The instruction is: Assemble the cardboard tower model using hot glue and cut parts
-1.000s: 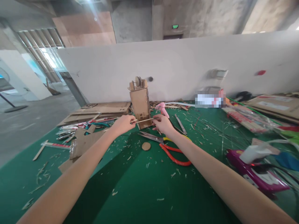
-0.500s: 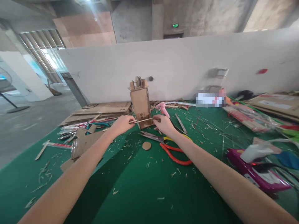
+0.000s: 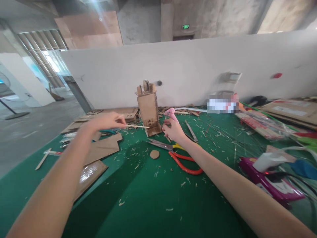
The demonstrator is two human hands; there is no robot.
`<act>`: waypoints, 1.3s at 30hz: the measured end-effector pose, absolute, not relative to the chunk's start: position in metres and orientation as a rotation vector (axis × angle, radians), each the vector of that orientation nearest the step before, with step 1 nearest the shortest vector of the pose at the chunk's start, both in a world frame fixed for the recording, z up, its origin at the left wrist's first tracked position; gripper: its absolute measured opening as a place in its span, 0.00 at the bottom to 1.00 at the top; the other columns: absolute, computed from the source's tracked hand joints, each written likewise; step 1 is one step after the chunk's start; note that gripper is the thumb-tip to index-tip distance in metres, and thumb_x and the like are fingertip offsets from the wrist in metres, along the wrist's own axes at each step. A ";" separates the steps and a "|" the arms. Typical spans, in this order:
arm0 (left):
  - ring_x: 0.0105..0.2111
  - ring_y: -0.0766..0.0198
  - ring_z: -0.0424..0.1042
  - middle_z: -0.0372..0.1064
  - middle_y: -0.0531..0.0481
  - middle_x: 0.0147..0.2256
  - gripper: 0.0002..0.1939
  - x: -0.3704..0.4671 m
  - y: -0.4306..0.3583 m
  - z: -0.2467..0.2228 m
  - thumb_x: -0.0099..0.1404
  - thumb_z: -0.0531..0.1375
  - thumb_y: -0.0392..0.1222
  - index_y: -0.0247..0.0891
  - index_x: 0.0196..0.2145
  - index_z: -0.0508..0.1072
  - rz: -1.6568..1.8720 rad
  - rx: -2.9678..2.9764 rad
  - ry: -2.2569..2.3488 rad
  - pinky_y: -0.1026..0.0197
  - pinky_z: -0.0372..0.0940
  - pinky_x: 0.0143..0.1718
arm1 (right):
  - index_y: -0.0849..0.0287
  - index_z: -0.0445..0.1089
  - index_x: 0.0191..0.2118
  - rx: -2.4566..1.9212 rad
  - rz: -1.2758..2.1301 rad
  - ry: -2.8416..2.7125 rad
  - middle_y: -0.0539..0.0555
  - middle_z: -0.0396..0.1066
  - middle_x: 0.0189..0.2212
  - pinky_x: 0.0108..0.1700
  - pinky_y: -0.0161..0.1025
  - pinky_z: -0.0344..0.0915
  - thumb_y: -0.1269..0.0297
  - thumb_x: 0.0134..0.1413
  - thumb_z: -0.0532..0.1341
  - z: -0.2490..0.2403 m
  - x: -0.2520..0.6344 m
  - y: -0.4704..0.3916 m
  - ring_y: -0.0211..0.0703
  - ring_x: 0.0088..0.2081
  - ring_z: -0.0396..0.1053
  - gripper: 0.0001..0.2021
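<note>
My left hand pinches one end of a thin wooden stick, whose free tip lies in front of the cardboard tower. That tower stands upright and carries small round wheels on an axle at its top. Beside the tower's right foot is my right hand, its fingers curled together; what they hold, if anything, is hidden. Right behind this hand is a pink glue gun. Scissors with red and yellow handles lie below my right wrist. A cardboard disc rests left of them.
Cut cardboard pieces lie at the left of the green table, partly under my left forearm. A metal blade-like strip is right of my right hand. A purple power strip with plugs sits at the right. Scraps are scattered about.
My left hand has moved left and slightly up, carrying the stick with it. The stick's right end has come away from my right hand, which stays by the tower's base.
</note>
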State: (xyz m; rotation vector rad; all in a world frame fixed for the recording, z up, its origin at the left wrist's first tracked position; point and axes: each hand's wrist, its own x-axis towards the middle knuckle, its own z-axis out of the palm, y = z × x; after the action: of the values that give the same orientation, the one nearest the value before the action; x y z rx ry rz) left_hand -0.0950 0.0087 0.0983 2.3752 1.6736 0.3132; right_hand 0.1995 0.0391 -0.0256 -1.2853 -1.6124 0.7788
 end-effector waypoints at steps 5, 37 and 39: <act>0.24 0.58 0.68 0.72 0.48 0.26 0.15 -0.150 0.016 0.107 0.54 0.59 0.53 0.40 0.32 0.76 0.131 2.230 2.034 0.63 0.57 0.23 | 0.61 0.68 0.47 -1.284 0.723 -1.624 0.59 0.71 0.45 0.24 0.31 0.69 0.64 0.54 0.58 -0.025 0.202 0.040 0.36 0.29 0.70 0.14; 0.30 0.64 0.73 0.70 0.49 0.28 0.07 -0.015 -0.005 0.093 0.59 0.63 0.38 0.34 0.31 0.68 1.129 1.556 1.113 0.55 0.71 0.42 | 0.61 0.66 0.45 -0.903 1.346 -2.029 0.55 0.74 0.32 0.23 0.31 0.70 0.60 0.56 0.61 0.039 0.158 -0.040 0.41 0.32 0.74 0.14; 0.30 0.65 0.74 0.70 0.49 0.28 0.06 -0.004 -0.007 0.087 0.61 0.63 0.38 0.34 0.32 0.67 1.127 1.550 1.104 0.56 0.71 0.42 | 0.60 0.66 0.40 -0.919 1.357 -1.959 0.53 0.73 0.30 0.21 0.29 0.69 0.65 0.56 0.61 0.035 0.154 -0.039 0.39 0.29 0.73 0.07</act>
State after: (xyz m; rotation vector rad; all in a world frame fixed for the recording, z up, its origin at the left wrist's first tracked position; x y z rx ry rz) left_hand -0.0038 -0.0066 0.0870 1.5496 1.1040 1.1269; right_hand 0.1535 -0.0390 0.0352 -0.9191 -1.9589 1.3571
